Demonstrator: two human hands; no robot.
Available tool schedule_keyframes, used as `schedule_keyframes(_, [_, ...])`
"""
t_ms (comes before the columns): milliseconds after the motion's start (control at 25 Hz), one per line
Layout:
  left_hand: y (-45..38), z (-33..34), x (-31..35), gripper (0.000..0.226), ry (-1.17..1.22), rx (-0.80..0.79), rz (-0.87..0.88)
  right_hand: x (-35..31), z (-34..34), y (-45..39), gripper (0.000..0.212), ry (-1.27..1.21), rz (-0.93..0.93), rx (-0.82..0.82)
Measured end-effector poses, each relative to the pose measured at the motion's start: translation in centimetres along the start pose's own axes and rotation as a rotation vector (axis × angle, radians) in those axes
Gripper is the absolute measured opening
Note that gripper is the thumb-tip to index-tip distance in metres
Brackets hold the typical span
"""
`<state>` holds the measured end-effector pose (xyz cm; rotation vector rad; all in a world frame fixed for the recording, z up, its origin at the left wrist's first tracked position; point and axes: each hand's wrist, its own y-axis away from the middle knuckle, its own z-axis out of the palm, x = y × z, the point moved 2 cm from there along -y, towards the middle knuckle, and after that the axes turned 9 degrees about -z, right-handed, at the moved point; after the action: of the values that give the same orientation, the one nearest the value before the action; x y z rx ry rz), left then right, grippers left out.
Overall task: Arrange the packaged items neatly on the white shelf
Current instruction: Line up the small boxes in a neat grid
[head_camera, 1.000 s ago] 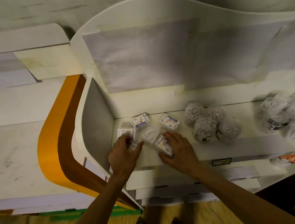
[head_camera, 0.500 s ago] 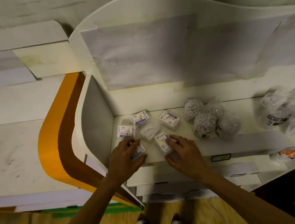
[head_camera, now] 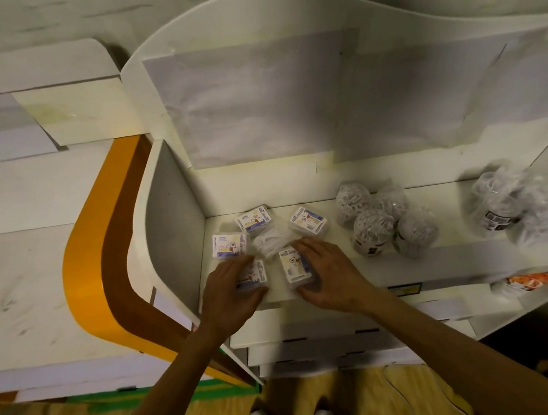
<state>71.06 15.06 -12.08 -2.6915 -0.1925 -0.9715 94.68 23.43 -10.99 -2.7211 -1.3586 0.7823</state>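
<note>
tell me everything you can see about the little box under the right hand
The small box is a flat rectangular clear plastic pack with a white label carrying blue bands and a small picture. It lies label up near the front edge of the white shelf, its long side running front to back. The right hand grips its right side, with the thumb at its near end. Its contents cannot be made out.

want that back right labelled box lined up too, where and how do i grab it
Pinch the back right box across its two long side edges, from above. It lies flat, label up, skewed, with bare shelf around it.
</note>
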Motion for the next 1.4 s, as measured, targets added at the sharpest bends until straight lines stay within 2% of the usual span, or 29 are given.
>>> schedule_keyframes(160, [0.0,0.0,0.2,0.076,0.045,0.012,-0.058,-1.0,1.1,0.6,0.099,0.216,0.169,0.113])
schedule_keyframes(240, [0.2,0.0,0.1,0.076,0.041,0.018,-0.056,-1.5,1.6,1.1,0.105,0.265,0.220,0.100])
schedule_keyframes(320, [0.7,0.0,0.0,0.074,0.054,0.005,-0.045,-1.5,1.9,1.6,0.103,0.231,0.168,0.104])
schedule_keyframes(440, [1.1,-0.1,-0.2,0.070,0.064,-0.008,-0.031,-0.7,1.5,2.3,0.084,0.089,0.007,0.121])
schedule_keyframes(520, [0.9,-0.3,0.0,0.067,0.064,-0.015,-0.029,-0.4,1.3,2.2,0.075,0.094,-0.041,0.119])
schedule_keyframes(640, [0.6,-0.5,0.6,0.067,0.014,-0.015,0.032,-1.2,1.1,1.2,0.073,0.201,0.043,0.179])
schedule_keyframes(720, [0.2,-0.7,1.3,0.067,-0.019,0.045,0.032,-2.0,1.5,1.0,0.076,0.222,0.110,0.203])
schedule_keyframes(800, [-0.9,-0.9,1.9,0.067,-0.079,0.105,-0.030,-2.6,1.4,0.5,0.075,0.195,0.108,0.233])
schedule_keyframes(880, [-2.2,-0.6,1.8,0.075,-0.181,0.054,-0.127,-2.7,1.1,-0.9,0.068,0.183,0.044,0.239])
schedule_keyframes(960, [-2.8,0.1,1.2,0.081,-0.260,-0.004,-0.168,-2.5,1.1,-2.7,0.065,0.181,-0.003,0.178])
schedule_keyframes(1040, [-2.7,0.4,0.6,0.080,-0.316,-0.019,-0.187,-2.4,2.0,-3.7,0.068,0.116,0.037,0.118])
schedule_keyframes(1200, [-2.2,0.5,0.2,0.073,-0.404,-0.002,-0.215,-3.6,3.6,-3.1,0.074,-0.063,0.192,0.145])
schedule_keyframes(1320, [-2.5,0.3,0.3,0.072,-0.461,0.007,-0.223,-5.0,3.2,-3.6,0.064,-0.233,0.237,0.202])
schedule_keyframes(1400, [-2.6,0.2,0.4,0.073,-0.484,-0.006,-0.213,-4.6,2.3,-5.0,0.058,-0.196,0.205,0.241])
